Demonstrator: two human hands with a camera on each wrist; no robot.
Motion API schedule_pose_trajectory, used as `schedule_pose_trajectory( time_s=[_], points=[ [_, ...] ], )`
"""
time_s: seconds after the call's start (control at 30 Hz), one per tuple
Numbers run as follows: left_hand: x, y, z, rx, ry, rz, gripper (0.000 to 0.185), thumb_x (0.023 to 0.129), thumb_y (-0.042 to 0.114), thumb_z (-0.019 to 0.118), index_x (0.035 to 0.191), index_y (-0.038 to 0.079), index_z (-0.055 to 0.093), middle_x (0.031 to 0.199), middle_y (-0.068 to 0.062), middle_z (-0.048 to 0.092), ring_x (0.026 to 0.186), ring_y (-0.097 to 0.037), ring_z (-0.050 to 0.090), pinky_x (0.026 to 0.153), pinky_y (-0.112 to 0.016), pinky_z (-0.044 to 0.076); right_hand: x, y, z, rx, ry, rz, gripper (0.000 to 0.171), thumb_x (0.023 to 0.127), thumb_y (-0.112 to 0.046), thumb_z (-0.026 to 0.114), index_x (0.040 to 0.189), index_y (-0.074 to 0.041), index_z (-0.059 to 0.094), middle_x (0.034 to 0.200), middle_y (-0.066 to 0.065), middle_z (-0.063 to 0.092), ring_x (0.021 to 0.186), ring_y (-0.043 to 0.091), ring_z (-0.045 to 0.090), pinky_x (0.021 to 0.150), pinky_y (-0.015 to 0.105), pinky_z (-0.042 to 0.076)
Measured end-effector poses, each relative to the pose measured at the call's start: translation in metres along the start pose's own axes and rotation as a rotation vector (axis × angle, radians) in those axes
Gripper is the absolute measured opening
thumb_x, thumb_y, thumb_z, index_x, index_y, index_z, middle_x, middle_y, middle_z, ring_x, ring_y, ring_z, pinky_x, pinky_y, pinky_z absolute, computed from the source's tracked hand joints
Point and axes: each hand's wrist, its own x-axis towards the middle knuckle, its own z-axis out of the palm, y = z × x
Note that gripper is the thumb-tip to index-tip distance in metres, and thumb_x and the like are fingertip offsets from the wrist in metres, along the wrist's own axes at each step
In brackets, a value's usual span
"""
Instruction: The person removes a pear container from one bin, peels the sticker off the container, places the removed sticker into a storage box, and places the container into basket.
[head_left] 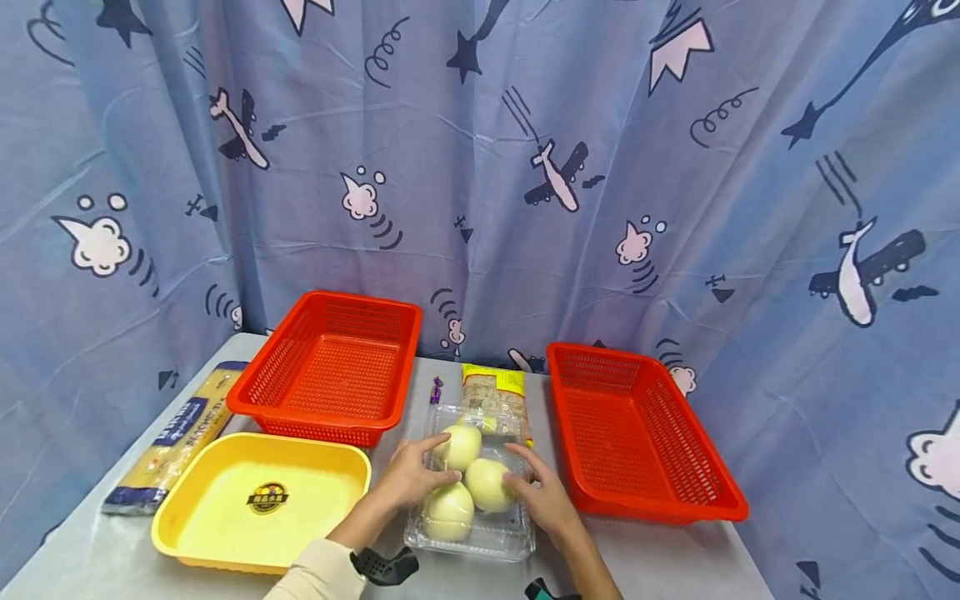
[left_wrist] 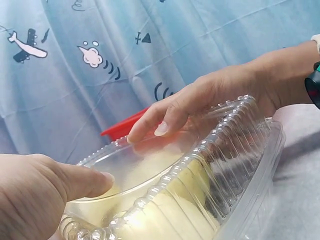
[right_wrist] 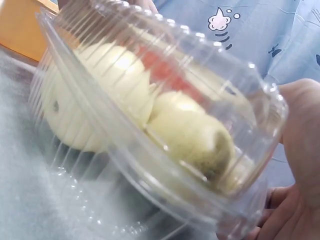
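Observation:
A clear plastic clamshell container (head_left: 491, 537) lies between both hands at the near middle of the table. Inside it are several pale yellow round fruits (head_left: 489, 485), seen through the lid; their exact kind is unclear. My left hand (head_left: 408, 477) grips the container's left side, its thumb on the lid in the left wrist view. My right hand (head_left: 543, 497) grips the opposite side, and in the right wrist view its fingers (right_wrist: 277, 212) curl about the lower edge. The left hand's lower fingers are mostly hidden. Whether the base touches the table I cannot tell.
Just behind the container lies a yellow-topped packet (head_left: 498, 382), with a small purple wrapped piece (head_left: 437, 390) beside it. Red baskets stand back left (head_left: 352, 367) and right (head_left: 637, 433). A yellow tray (head_left: 225, 533) and a long noodle-like packet (head_left: 176, 442) lie left.

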Motion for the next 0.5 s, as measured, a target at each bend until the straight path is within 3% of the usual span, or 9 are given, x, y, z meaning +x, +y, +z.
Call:
schedule_pose_trajectory(
  time_s=[0.27,0.5],
  points=[
    [0.001,0.009,-0.009,-0.001,-0.039,-0.023,0.064,0.074,0.025,0.084,0.132,0.009,0.061,0.114,-0.027,0.050,0.105,-0.037,0.049,0.086,-0.053,0.045,0.000,-0.012,-0.004,-0.033,-0.016,-0.003,0.047,0.090,-0.011,0.067,0.136,-0.009,0.055,0.073,0.010,0.049,0.067,0.020,0.046,0.053,0.028,0.039],
    [0.005,0.022,-0.028,-0.063,-0.143,0.023,0.066,0.076,0.021,0.082,0.135,0.005,0.057,0.131,-0.035,0.047,0.119,-0.041,0.046,0.093,-0.054,0.043,-0.003,-0.032,-0.013,-0.009,-0.048,-0.012,0.051,0.089,-0.014,0.068,0.138,-0.013,0.054,0.080,0.010,0.051,0.069,0.020,0.047,0.055,0.029,0.041]
  ],
)
